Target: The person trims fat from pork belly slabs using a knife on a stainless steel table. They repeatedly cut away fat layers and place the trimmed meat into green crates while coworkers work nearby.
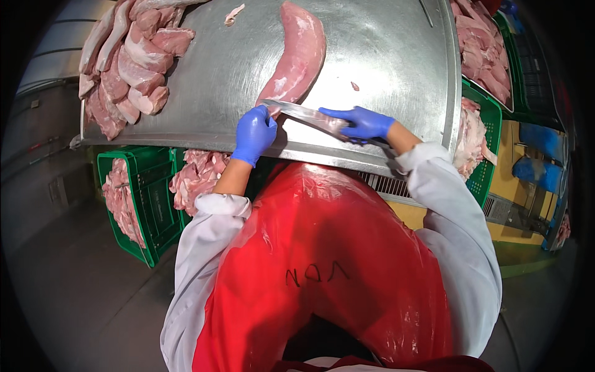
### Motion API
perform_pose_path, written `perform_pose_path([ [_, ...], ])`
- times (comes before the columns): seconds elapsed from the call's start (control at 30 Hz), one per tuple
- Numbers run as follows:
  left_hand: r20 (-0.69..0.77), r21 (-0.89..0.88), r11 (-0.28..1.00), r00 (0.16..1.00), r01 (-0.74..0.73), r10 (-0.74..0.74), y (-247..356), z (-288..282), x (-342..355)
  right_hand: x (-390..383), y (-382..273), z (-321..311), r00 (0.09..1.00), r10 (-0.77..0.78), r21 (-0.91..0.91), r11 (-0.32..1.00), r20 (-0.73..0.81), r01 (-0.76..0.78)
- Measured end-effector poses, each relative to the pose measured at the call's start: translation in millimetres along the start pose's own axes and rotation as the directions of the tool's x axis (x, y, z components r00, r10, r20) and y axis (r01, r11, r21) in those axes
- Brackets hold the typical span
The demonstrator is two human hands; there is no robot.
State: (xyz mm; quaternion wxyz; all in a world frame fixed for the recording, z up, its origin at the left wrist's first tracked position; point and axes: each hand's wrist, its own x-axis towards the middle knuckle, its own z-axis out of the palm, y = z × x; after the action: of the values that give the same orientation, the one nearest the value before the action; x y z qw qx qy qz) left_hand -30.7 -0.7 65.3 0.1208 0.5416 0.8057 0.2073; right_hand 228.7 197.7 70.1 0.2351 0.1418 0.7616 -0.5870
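Observation:
A long, curved pink meat loin lies on the steel table, its narrow end toward me. My left hand, in a blue glove, is closed on that near end at the table's front edge. My right hand, also gloved in blue, grips a knife with its index finger stretched along the top. The blade points left and crosses the near end of the loin, its tip by my left thumb. My right palm hides most of the handle.
Several cut meat pieces are piled at the table's left. Small scraps lie on the steel. Below the front edge stands a green crate with meat; another green crate is at the right, near a meat-filled tray.

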Motion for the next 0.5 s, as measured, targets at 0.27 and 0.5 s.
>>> perform_pose_path([
  [0.27,-0.058,-0.272,0.952,0.985,0.142,-0.163,-33,-23,-23,77,-91,27,1.0,-0.024,-0.06,0.998,0.011,0.024],
  [0.5,-0.274,-0.648,0.718,0.802,0.253,-0.53,-93,-142,-99,-7,-43,21,0.977,-0.154,0.028,0.988,0.147,0.152],
])
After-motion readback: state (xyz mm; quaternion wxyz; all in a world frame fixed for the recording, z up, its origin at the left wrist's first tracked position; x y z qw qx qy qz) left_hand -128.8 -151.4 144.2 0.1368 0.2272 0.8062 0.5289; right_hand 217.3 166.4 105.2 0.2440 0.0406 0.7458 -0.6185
